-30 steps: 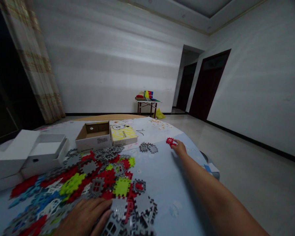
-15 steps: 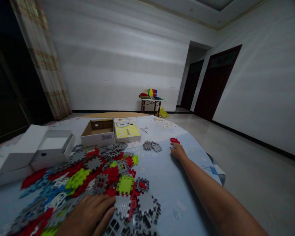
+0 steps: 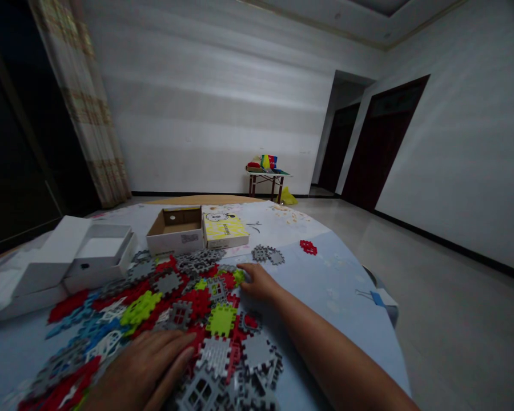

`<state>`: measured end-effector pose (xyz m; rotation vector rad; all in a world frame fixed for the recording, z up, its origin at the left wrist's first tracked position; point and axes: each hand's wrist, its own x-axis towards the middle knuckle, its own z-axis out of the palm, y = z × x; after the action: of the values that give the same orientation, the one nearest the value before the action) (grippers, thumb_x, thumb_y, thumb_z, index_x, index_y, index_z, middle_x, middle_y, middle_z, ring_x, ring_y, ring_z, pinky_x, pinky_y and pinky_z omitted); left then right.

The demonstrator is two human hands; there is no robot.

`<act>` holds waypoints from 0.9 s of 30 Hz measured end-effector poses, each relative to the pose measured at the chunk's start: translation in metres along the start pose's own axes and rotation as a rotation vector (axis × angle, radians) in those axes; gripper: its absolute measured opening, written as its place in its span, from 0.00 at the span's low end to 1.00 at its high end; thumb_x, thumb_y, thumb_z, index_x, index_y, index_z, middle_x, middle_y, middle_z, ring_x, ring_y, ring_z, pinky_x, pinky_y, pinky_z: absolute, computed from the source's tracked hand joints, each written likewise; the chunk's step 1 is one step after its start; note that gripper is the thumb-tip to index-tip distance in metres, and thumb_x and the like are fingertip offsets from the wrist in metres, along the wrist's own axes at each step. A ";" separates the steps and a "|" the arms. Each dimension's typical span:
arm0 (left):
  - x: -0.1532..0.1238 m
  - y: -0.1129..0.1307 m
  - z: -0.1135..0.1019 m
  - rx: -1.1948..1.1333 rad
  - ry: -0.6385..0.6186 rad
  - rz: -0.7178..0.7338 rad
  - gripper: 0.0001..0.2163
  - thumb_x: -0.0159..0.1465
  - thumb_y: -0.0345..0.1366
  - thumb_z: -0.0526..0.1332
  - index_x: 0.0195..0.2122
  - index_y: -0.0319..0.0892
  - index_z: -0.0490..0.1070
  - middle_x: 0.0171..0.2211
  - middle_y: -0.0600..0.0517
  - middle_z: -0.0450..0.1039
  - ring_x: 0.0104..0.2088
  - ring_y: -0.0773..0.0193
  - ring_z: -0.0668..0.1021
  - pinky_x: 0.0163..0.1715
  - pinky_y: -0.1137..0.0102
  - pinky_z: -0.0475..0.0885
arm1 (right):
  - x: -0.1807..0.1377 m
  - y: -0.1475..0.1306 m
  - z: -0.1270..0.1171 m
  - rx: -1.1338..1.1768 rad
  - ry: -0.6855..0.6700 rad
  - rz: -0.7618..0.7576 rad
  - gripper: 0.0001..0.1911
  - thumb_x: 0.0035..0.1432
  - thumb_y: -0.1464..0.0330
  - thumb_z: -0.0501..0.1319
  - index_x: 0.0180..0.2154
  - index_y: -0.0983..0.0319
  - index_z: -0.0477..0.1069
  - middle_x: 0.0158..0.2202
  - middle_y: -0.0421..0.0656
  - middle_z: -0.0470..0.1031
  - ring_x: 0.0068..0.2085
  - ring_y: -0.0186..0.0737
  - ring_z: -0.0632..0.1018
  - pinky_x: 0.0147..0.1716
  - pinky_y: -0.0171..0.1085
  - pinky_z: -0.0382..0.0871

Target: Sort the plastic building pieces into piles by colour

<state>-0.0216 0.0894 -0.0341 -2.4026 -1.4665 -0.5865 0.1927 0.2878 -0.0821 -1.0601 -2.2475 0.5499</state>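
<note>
A heap of flat interlocking plastic tiles [image 3: 171,308] in red, grey, lime and blue lies spread across a pale blue cloth on the table [image 3: 334,291]. My left hand [image 3: 143,371] rests flat and open on the near part of the heap. My right hand [image 3: 259,282] lies on the heap's right edge, its fingertips touching a lime tile [image 3: 239,276]; whether the fingers are closed I cannot tell. One red tile [image 3: 308,247] lies alone on the cloth far to the right. Two grey tiles [image 3: 268,254] sit joined between it and the heap.
An open cardboard box [image 3: 175,230] and a yellow box [image 3: 225,229] stand behind the heap. White open boxes [image 3: 79,257] sit at the left. The table's right edge drops to bare floor. A small far table [image 3: 266,174] holds coloured things by the wall.
My right hand has let go of the red tile at the far right and drawn back left to the heap's edge. My left hand has stayed on the heap.
</note>
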 end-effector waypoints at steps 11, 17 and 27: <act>-0.003 -0.006 -0.003 0.005 0.061 0.035 0.12 0.58 0.42 0.55 0.43 0.53 0.71 0.39 0.58 0.75 0.39 0.66 0.76 0.40 0.73 0.72 | -0.013 -0.011 -0.003 0.007 -0.003 0.017 0.34 0.41 0.69 0.64 0.53 0.59 0.61 0.47 0.47 0.65 0.49 0.44 0.66 0.49 0.43 0.58; -0.003 -0.008 0.004 0.016 0.070 0.054 0.13 0.58 0.44 0.54 0.44 0.54 0.70 0.40 0.59 0.75 0.40 0.68 0.76 0.40 0.73 0.72 | -0.023 -0.006 -0.030 0.023 0.015 -0.066 0.33 0.41 0.71 0.64 0.52 0.57 0.62 0.47 0.45 0.64 0.50 0.43 0.65 0.50 0.42 0.58; -0.006 -0.007 0.011 0.000 0.061 0.060 0.13 0.57 0.43 0.55 0.42 0.53 0.71 0.39 0.56 0.76 0.39 0.65 0.76 0.39 0.73 0.73 | -0.057 0.057 -0.092 -0.146 0.338 0.240 0.27 0.44 0.68 0.62 0.49 0.61 0.65 0.46 0.48 0.67 0.49 0.46 0.67 0.49 0.45 0.59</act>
<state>-0.0280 0.0928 -0.0468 -2.3977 -1.3646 -0.6394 0.3137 0.2869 -0.0660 -1.3951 -1.8999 0.2783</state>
